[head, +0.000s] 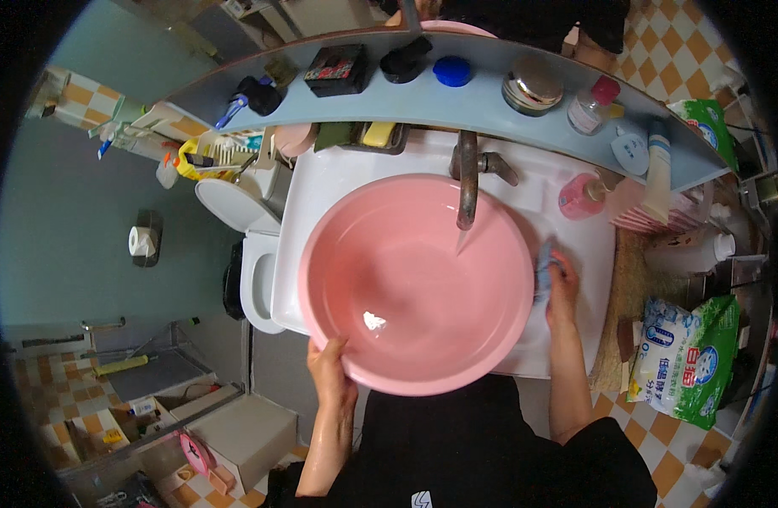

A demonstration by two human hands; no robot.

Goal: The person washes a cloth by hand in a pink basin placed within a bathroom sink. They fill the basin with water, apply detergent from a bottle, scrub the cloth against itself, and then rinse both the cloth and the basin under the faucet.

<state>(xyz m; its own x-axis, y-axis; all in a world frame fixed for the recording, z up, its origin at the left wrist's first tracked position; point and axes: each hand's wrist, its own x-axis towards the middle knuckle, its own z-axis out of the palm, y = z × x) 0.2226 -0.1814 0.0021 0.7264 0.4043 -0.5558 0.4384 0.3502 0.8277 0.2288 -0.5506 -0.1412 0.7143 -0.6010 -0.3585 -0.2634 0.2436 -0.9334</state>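
Observation:
A large pink plastic basin (414, 286) rests on the white washbasin (586, 317). Above its far right part hangs the metal faucet spout (467, 184), from which a thin stream of water runs into the basin. My left hand (331, 378) grips the near left rim, thumb on top. On the right, my right hand (563, 286) holds a blue-grey cloth (544, 273) beside the basin's outer wall. Whether the cloth touches that wall is hard to tell.
A shelf (389, 108) with jars and bottles overhangs the washbasin's back. Pink pump bottle (582, 198) and yellow soap bar (379, 134) sit near the faucet. A white toilet (258, 279) stands left. At right is a laundry detergent bag (684, 362).

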